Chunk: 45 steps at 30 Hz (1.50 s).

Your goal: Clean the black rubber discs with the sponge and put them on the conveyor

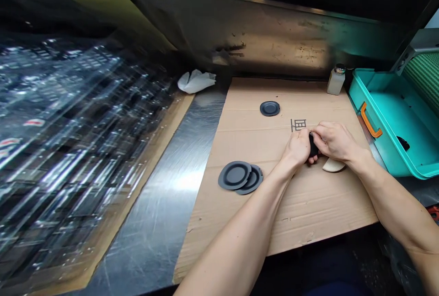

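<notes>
My left hand (299, 146) is closed on a small black part (313, 145) above the cardboard sheet (247, 136). From the other side my right hand (332, 138) pinches at the top edge of the same part. Fingers hide most of it, so its full shape cannot be made out. Below my right wrist lies a cream-coloured, curved-edged piece (333, 165), partly covered. A dark grey round disc with a raised ring (235, 175) overlaps a second dark disc (254, 181) left of my left forearm. Farther back sits a smaller-looking dark disc (270, 108).
At the back right stands a small bottle with a metal cap (336, 80). Beside the cardboard is a teal bin (387, 143) with an orange handle (369, 121). Plastic-wrapped goods (68, 159) fill the left, blurred. Crumpled white material (196, 81) lies on the metal table (161, 195).
</notes>
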Each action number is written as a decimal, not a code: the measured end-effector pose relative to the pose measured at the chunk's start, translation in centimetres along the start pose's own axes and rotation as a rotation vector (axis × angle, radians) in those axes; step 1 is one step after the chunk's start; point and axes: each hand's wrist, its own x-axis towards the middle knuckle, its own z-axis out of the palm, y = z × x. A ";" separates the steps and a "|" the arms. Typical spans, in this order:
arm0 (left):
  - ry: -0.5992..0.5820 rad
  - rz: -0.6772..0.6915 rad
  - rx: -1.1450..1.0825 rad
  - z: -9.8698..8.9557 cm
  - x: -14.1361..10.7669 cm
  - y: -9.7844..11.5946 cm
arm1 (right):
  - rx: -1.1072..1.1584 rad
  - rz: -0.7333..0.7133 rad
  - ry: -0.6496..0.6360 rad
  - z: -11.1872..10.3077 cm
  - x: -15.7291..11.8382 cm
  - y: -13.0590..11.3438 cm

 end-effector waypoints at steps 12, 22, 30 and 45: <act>-0.005 -0.012 0.025 0.1 -0.3 0.2 | 0.027 0.023 -0.060 -1.0 0.0 -0.1; 0.027 -0.123 -0.176 -0.2 0.0 0.8 | 0.092 0.094 0.002 -0.5 -0.4 0.1; 0.037 -0.360 -0.736 -2.2 0.1 2.9 | 0.362 0.346 0.263 -1.9 -0.4 -0.4; 0.042 -0.164 -0.668 -1.0 0.9 0.9 | 0.544 0.173 0.221 0.1 -0.5 -2.0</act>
